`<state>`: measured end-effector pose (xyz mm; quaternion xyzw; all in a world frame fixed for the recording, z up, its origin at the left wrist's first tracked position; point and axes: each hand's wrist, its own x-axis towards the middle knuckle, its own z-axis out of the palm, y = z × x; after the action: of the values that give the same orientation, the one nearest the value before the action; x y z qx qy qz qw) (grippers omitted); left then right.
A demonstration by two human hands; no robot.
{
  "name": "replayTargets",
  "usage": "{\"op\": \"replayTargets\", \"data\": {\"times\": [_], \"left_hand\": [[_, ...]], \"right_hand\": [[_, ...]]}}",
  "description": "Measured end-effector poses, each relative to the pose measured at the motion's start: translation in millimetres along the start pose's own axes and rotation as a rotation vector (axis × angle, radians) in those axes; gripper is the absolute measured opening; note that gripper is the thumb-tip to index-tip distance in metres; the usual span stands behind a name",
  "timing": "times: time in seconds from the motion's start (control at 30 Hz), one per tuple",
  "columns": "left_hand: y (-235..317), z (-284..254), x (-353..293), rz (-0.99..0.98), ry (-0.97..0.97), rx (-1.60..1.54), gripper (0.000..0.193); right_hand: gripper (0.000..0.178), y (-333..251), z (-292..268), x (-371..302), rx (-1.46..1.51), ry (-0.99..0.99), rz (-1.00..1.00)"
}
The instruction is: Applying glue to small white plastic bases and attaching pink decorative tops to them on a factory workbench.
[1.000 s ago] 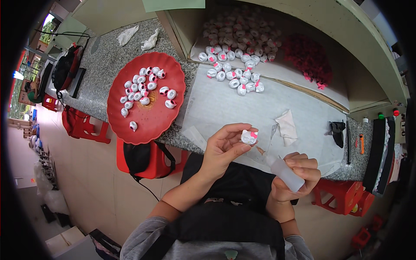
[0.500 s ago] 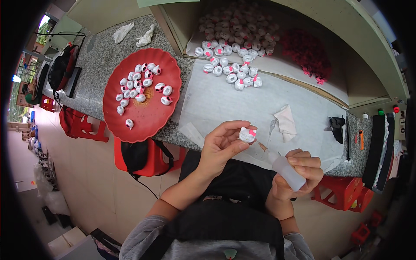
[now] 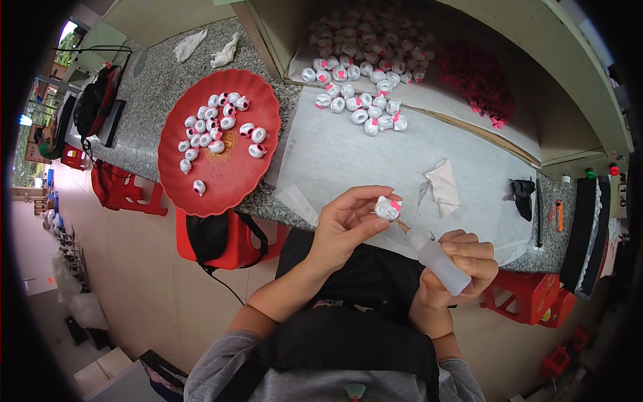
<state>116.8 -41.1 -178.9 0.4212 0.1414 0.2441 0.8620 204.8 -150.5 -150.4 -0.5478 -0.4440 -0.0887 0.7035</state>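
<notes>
Between the thumb and fingertips of my left hand (image 3: 340, 224) is a small white cat-head figure (image 3: 387, 208) with a pink bow. My right hand (image 3: 465, 262) is wrapped round a translucent white squeeze bottle (image 3: 443, 266). The bottle tilts up to the left, and its thin brownish tip (image 3: 403, 226) comes close to the lower right side of the figure; whether they touch I cannot tell. Both hands are over the front edge of a white paper sheet (image 3: 348, 157) on the worktop.
Left, a red scalloped tray (image 3: 228, 184) bears several finished-looking white heads. Behind, more heads (image 3: 365, 110) spill from a shelf beside a heap of pink pieces (image 3: 472, 84). A crumpled white cloth (image 3: 443, 187), a black scrap (image 3: 520, 199) and an orange lighter-like item (image 3: 559, 216) lie rightward.
The cat-head figure has shifted slightly right and turned a little in my left fingers. The bottle has moved slightly left, still in my right hand.
</notes>
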Motion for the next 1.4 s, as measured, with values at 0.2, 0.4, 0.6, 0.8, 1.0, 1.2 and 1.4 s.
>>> {"op": "replayTargets", "data": {"times": [0.2, 0.4, 0.6, 0.8, 1.0, 1.2, 1.4], "left_hand": [[-1, 0, 0, 0.061, -0.019, 0.038, 0.036], [-3, 0, 2, 0.164, -0.056, 0.180, 0.033], [0, 0, 1, 0.190, -0.059, 0.223, 0.034], [1, -3, 1, 0.247, -0.050, 0.328, 0.034], [-2, -3, 4, 0.273, -0.066, 0.305, 0.033], [6, -13, 5, 0.178, 0.143, 0.125, 0.037], [6, -14, 9, 0.178, 0.158, 0.094, 0.038]], "right_hand": [[0.038, -1, 0, 1, 0.005, -0.008, 0.014], [0.039, -1, 0, 1, 0.011, -0.028, 0.005], [0.040, -3, 0, 0, 0.042, -0.061, -0.007], [0.039, -1, 1, 0, 0.036, -0.066, -0.020], [0.035, 1, -5, 3, 0.045, -0.026, 0.045], [0.031, 37, -41, 29, 0.023, -0.076, 0.302], [0.027, 115, -46, 99, -0.009, -0.317, 0.575]]}}
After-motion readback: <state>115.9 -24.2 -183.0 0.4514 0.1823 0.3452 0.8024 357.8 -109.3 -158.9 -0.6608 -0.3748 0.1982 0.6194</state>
